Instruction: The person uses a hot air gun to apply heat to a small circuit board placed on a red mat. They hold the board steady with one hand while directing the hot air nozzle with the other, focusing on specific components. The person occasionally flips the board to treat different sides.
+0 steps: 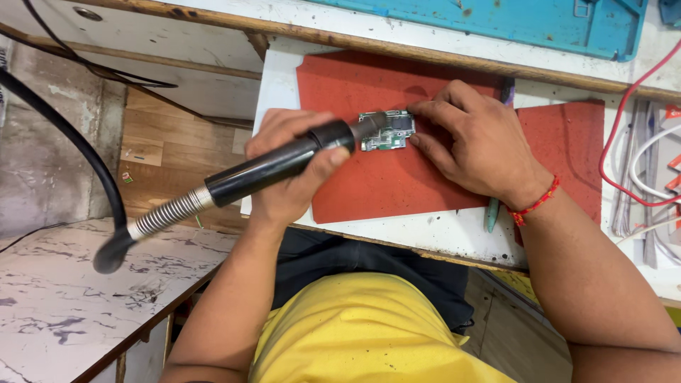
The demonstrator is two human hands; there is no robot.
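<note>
Left hand [287,174]: closed around black hot-air handle [273,164], nozzle over the board
Circuit board [388,132]: small, green, flat on red mat [383,181], between both hands
Right hand [477,145]: fingers spread, tips pressing the board's right edge, holding nothing
Far right: red and white cables [642,163]

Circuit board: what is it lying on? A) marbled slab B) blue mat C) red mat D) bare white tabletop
C: the small green circuit board lies on the red mat, with the right hand pressing its edge and the nozzle of the black hot-air tool, held in the left hand, over its other end; the blue mat sits further back, with no board on it.
</note>
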